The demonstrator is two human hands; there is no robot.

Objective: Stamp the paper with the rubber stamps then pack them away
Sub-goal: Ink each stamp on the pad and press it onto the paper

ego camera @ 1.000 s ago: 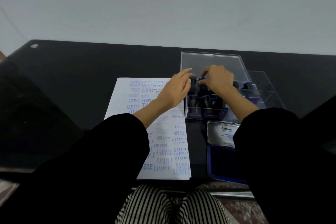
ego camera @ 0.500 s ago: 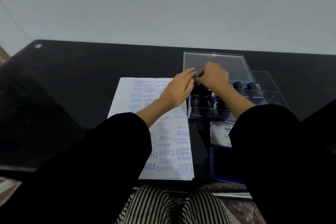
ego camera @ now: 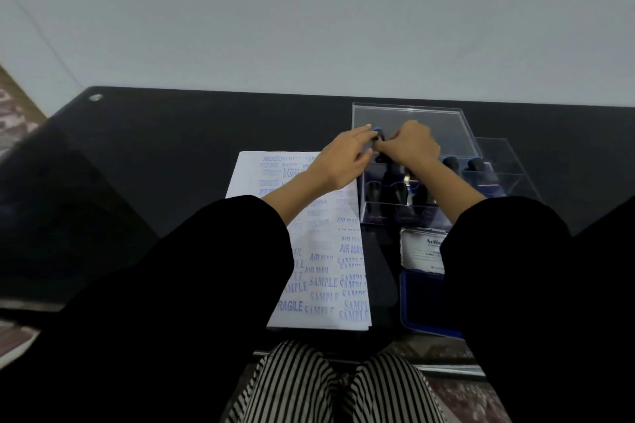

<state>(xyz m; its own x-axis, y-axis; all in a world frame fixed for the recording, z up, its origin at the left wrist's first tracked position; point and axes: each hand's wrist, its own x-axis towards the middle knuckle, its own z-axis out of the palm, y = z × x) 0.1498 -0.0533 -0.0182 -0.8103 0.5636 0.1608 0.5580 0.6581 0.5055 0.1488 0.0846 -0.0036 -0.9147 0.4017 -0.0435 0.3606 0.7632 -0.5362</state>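
A white paper (ego camera: 319,251) covered in blue stamp prints lies on the black table. Right of it stands a clear plastic box (ego camera: 446,127) with several dark rubber stamps (ego camera: 398,192) in its slots. Above the box's left part, my left hand (ego camera: 343,158) and my right hand (ego camera: 409,144) meet, both pinching a small dark stamp with a blue face (ego camera: 378,134) between the fingertips. The stamp is mostly hidden by the fingers.
An open blue ink pad (ego camera: 422,299) with its white-labelled lid (ego camera: 421,251) lies in front of the box, partly under my right sleeve. The black glass table (ego camera: 171,148) reaches a grey wall behind. Striped trousers show below the table edge.
Both hands have risen from among the stamps in the box, lifting one small stamp up and slightly back. The fingertips have drawn together around it.
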